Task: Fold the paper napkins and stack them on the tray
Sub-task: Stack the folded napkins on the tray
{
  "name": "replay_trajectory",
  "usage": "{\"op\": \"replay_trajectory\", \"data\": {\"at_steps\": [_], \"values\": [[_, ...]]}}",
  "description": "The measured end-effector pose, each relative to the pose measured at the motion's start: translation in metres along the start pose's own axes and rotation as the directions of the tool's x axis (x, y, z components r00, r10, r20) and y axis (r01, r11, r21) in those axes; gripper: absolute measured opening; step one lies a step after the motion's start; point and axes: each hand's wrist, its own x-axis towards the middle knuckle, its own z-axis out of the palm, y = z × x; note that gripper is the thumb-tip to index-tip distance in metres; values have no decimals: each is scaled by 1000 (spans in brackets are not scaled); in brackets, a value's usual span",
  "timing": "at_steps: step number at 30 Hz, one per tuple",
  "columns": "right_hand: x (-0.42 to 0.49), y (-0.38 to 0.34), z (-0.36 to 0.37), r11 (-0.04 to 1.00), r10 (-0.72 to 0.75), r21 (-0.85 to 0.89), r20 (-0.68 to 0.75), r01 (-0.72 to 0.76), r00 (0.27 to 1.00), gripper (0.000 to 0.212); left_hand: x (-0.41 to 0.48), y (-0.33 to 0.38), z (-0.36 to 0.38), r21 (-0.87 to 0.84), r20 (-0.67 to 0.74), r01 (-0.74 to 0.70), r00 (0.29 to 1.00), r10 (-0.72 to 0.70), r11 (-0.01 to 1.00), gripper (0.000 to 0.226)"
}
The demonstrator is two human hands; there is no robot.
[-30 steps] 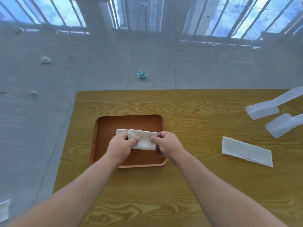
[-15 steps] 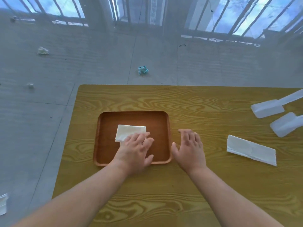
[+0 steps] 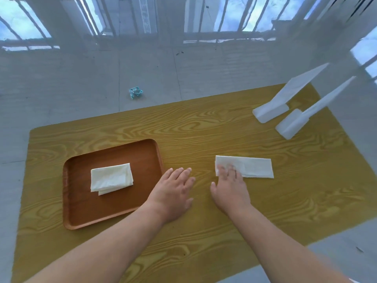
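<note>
A brown wooden tray (image 3: pixel 81 213) lies on the left of the table, with a small stack of folded white napkins (image 3: pixel 111 178) in its middle. To the right, a long white napkin (image 3: pixel 255 167) lies flat on the wood. My right hand (image 3: pixel 229 189) is open, its fingertips resting on that napkin's left end. Between the tray and the long napkin, my left hand (image 3: pixel 173 190) rests on the bare table, open and holding nothing, just off the tray's right rim.
The yellow wood-grain table (image 3: pixel 204 129) stands on a grey floor. Two white plastic stands (image 3: pixel 271 111) (image 3: pixel 291 125) sit at its far right corner. A crumpled blue-white scrap (image 3: pixel 135 92) lies on the floor beyond the table.
Both hands let go of the folded napkin, now lying on the tray. They moved right; my right hand reached the long napkin. The camera view also shifted right.
</note>
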Motion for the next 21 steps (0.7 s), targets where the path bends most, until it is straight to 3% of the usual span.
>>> {"op": "replay_trajectory", "data": {"at_steps": [3,5,9,12,15,17,21], "values": [[-16,-22,4,958,-236,149,-88,247,968,56,11,9,-1,-43,-14,-17,1000,16,999,70],[-19,-24,4,938,-283,156,-163,308,945,49,12,9,1,-31,-14,-20,1000,19,999,66],[-16,-2,5,956,-272,86,-99,281,957,47,9,5,2,58,17,42,999,-43,997,55],[-17,15,6,927,-358,97,-62,362,932,49,11,1,1,38,-53,97,994,-95,995,50],[-24,20,6,873,-466,151,-22,464,885,55,17,-1,-3,-58,-116,169,978,-175,984,62],[-28,23,8,855,-494,144,-61,497,867,55,22,-1,-6,-80,-74,222,971,-228,972,70],[-29,27,14,912,-381,121,-106,393,918,55,30,-2,-9,-47,13,271,962,-271,961,61]]}}
